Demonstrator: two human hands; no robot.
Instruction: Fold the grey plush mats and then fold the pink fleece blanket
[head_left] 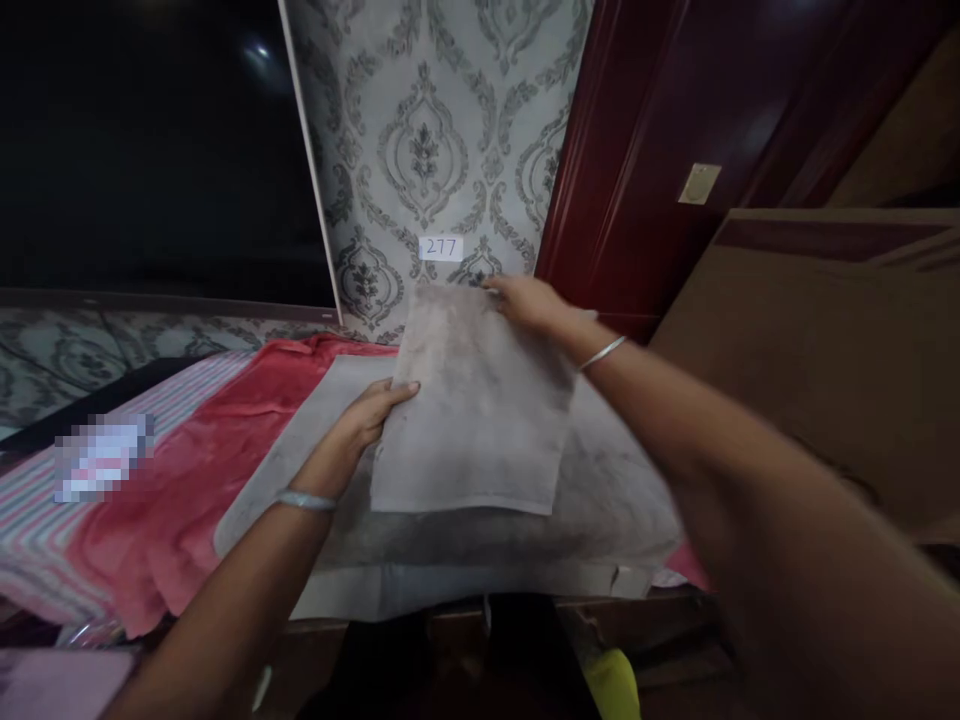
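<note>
Two bare forearms are stretching away from the camera, the right one blurred and filling the lower right. A thin silver bangle [604, 352] is circling the right wrist and a pale band [304, 500] the left.

Fingers of the left hand [365, 418] are curling around the near left edge of a folded, pale grey-beige rectangular towel [476, 410], pinching it with the thumb on top. Fingers of the right hand [529, 300] are clasping the towel's far right corner. Gripping at opposite edges seems to be holding the folded layers flat and square rather than letting them sag.

The towel is resting on, or hovering just above, a larger grey cloth [615, 490] spreading out beneath it; which one is unclear. Left of the towel, a red fleece blanket [180, 470] is lying rumpled, and beyond it a pink-and-white striped sheet [37, 540].

Behind the towel, grey damask wallpaper [427, 150] is carrying a small white label reading 277 [440, 247]. A dark screen [150, 130] is sitting further left and a dark red wooden door [675, 120] to the right. Right of the towel, a brown cardboard panel [825, 350] is leaning close, crowding the right arm's side.
</note>
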